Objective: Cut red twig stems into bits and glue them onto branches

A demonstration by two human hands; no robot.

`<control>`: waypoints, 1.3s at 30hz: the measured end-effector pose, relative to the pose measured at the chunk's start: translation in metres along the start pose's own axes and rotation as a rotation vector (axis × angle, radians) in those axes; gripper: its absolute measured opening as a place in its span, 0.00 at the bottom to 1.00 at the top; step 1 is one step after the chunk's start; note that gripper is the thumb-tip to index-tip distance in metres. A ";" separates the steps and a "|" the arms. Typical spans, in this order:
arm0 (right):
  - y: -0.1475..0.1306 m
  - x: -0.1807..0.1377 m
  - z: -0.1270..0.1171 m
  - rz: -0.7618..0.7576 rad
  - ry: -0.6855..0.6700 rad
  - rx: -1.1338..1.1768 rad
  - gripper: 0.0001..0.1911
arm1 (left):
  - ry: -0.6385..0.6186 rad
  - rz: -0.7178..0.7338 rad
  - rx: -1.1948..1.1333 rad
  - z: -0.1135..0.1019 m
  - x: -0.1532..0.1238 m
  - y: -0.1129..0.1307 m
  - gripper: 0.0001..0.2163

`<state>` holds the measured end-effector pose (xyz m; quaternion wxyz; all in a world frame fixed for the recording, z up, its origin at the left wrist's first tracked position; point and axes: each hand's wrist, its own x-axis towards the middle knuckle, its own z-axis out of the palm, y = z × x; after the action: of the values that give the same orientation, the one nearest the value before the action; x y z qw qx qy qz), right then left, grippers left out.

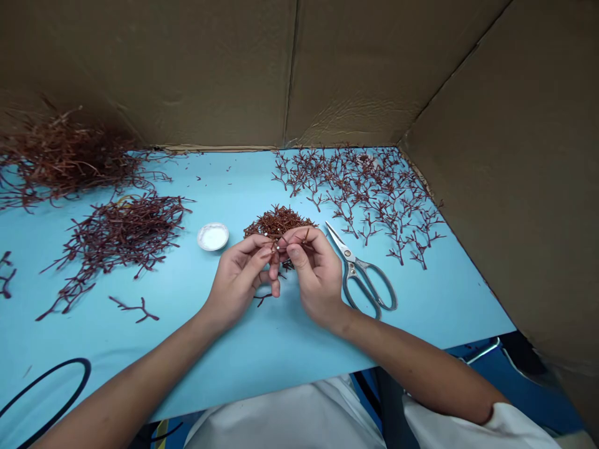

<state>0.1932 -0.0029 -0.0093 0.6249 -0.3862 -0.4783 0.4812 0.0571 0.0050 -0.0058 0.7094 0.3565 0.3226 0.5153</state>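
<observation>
My left hand [241, 277] and my right hand [314, 271] meet over the middle of the blue table [262, 349], fingers pinched together on a small dark red branched twig [279, 249]. The twig's lower end shows below my left fingers. Just behind my hands lies a small heap of short red-brown twig pieces [277, 221]. A pair of steel scissors [362, 274] lies shut on the table right beside my right hand.
A white lid with white stuff [213, 236] sits left of the small heap. Bundles of red twigs [119, 234] lie at the left, a bigger tangle [60, 156] behind. Single branched twigs [369, 187] are spread at the back right. Cardboard walls [290, 68] enclose the table. A black cable [51, 374] loops at the front left.
</observation>
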 end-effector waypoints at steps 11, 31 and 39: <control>0.010 -0.004 -0.005 0.023 -0.110 -0.035 0.08 | 0.050 -0.021 -0.009 0.001 -0.003 0.002 0.12; 0.012 -0.004 -0.011 -0.179 -0.141 -0.233 0.03 | 0.045 -0.020 -0.097 0.001 -0.008 0.001 0.11; 0.011 -0.003 -0.011 -0.268 -0.161 -0.255 0.04 | 0.099 -0.039 -0.140 0.003 -0.014 0.000 0.12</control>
<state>0.2015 -0.0035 -0.0233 0.5893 -0.3553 -0.6309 0.3584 0.0559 -0.0092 -0.0026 0.7257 0.2737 0.3275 0.5396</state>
